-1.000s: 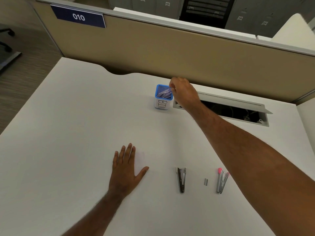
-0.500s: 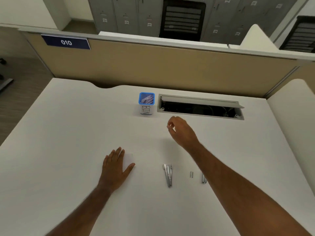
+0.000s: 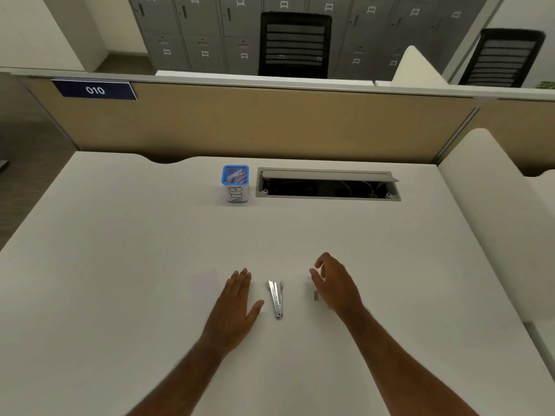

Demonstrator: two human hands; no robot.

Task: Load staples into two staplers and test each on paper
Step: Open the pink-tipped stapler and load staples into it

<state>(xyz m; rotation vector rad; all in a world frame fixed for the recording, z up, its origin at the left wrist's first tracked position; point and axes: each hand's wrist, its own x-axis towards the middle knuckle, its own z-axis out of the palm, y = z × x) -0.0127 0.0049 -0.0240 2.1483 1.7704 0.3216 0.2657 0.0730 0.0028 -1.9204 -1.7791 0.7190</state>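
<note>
Right hand [image 3: 335,285] drawn back from bin [image 3: 236,184], loosely curled beside staple strip [image 3: 316,295], left hand [image 3: 237,301] flat, fingers together, open stapler [image 3: 277,298] between.

I see dim, even overhead light, soft shadows under both hands, slight motion blur throughout, and wide-angle bending of edges toward three and nine o'clock.

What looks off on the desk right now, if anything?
Nothing spilled or damaged. Two small oddities: the silver stapler lies splayed open between the left hand and right hand, and the cable hatch behind it stands open beside the blue bin. The second stapler is hidden.
</note>
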